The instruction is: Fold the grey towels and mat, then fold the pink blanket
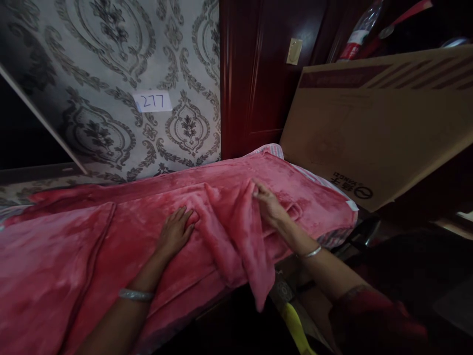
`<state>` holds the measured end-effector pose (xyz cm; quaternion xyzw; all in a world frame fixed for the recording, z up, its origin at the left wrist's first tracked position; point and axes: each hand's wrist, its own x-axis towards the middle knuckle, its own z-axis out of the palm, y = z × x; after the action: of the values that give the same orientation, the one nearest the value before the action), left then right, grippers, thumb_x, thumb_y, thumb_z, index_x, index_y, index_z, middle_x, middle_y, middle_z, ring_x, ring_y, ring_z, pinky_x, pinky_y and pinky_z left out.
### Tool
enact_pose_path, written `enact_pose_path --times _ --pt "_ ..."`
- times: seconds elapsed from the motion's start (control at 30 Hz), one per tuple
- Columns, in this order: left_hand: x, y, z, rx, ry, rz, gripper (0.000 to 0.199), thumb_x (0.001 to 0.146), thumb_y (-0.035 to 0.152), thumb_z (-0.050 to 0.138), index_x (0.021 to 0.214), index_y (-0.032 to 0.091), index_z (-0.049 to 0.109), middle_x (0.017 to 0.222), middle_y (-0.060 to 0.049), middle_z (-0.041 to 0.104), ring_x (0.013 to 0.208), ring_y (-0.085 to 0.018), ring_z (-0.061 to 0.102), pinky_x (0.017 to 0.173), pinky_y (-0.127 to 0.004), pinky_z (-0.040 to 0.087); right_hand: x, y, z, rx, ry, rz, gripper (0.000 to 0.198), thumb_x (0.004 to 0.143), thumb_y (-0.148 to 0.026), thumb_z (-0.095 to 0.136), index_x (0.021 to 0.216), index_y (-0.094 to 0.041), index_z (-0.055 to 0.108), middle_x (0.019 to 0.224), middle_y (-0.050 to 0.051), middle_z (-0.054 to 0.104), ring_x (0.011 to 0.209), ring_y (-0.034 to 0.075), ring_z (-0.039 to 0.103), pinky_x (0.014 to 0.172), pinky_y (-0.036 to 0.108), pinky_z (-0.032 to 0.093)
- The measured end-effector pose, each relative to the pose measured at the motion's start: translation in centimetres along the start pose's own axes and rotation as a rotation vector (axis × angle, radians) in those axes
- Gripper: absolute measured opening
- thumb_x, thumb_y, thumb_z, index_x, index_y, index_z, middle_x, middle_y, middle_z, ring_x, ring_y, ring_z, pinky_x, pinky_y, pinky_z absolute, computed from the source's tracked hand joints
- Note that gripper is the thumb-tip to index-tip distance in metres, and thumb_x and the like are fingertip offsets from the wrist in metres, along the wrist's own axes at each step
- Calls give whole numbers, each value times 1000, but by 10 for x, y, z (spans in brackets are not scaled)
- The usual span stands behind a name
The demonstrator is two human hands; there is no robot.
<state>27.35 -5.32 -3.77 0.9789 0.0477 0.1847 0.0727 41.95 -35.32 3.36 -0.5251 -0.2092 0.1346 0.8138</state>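
Observation:
A pink-red plush cloth (140, 241) is spread over a long narrow surface, with seams and layered edges; its exact kind is unclear. My left hand (175, 231) lies on it with the fingers spread, beside a raised fold. Farther right, my right hand (266, 199) pinches a peak of the same cloth between thumb and fingers and lifts it. From that peak, a pointed flap (258, 276) hangs over the near edge. A small loop-shaped detail (294, 211) shows on the cloth just right of my right hand.
Behind the cloth stands a patterned wall with a paper label reading 277 (153, 101). A dark red wooden panel (254, 74) rises beside it. A large cardboard box (369, 128) leans at the right, with a bottle (356, 39) behind. A yellow strip (295, 328) shows below.

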Motion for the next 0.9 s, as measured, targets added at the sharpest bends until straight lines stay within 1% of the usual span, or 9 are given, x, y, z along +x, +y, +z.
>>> enact_pose_path --times 0.1,0.23,0.33,0.4,0.53,0.63,0.73,0.83,0.9 --pt "-1 -1 2 -5 18 5 51 97 41 47 140 17 59 152 -16 53 144 -32 45 121 -53 34 65 -36 -26 -192 127 -163 68 72 -23 63 140 -25 56 128 4 69 114 22 66 98 38 55" --pt "-3 -4 2 -25 68 21 52 95 40 48 142 20 58 151 -13 54 141 -31 49 119 -54 36 151 -75 -55 -343 351 -157 66 71 -8 54 137 -12 59 93 5 74 80 17 68 81 32 56" --pt "-6 -7 1 -47 92 31 54 95 40 48 145 22 55 153 -12 53 140 -30 50 117 -52 40 191 -75 -63 -497 447 -96 65 70 -4 52 134 -8 63 78 2 70 61 14 60 71 32 55" --pt "-7 -8 0 -45 110 39 55 95 41 47 146 22 54 154 -12 52 141 -30 50 117 -52 41 205 -62 -64 -556 446 -71 62 71 -4 53 131 -8 65 80 4 71 60 14 59 71 33 55" --pt "-9 -11 3 -12 128 64 54 96 42 45 145 22 55 152 -11 54 140 -31 50 117 -52 42 213 -26 -69 -588 411 -21 58 72 -7 58 130 -7 65 102 12 74 70 16 63 76 35 55" --pt "-8 -12 5 12 135 71 53 96 41 44 144 23 56 150 -11 56 139 -31 52 115 -52 43 207 -5 -82 -612 379 47 62 72 -10 63 134 -10 62 109 13 73 71 15 62 72 33 55" --pt "-7 -13 6 21 129 83 53 95 41 45 143 23 57 150 -11 56 139 -31 52 114 -52 44 192 0 -102 -640 336 127 53 71 -15 69 124 -13 67 95 8 74 64 14 58 63 28 53" --pt "-5 -14 5 23 123 85 52 95 42 44 142 23 58 149 -11 57 139 -31 52 115 -52 42 170 -6 -123 -671 269 216 23 71 -23 75 92 -15 72 69 2 68 54 13 52 53 25 47" --pt "-3 -15 5 22 112 80 52 95 42 43 141 23 58 148 -10 58 138 -30 53 115 -51 42 151 -13 -134 -685 222 277 17 69 -29 78 72 -16 67 57 1 62 49 12 48 48 26 43"
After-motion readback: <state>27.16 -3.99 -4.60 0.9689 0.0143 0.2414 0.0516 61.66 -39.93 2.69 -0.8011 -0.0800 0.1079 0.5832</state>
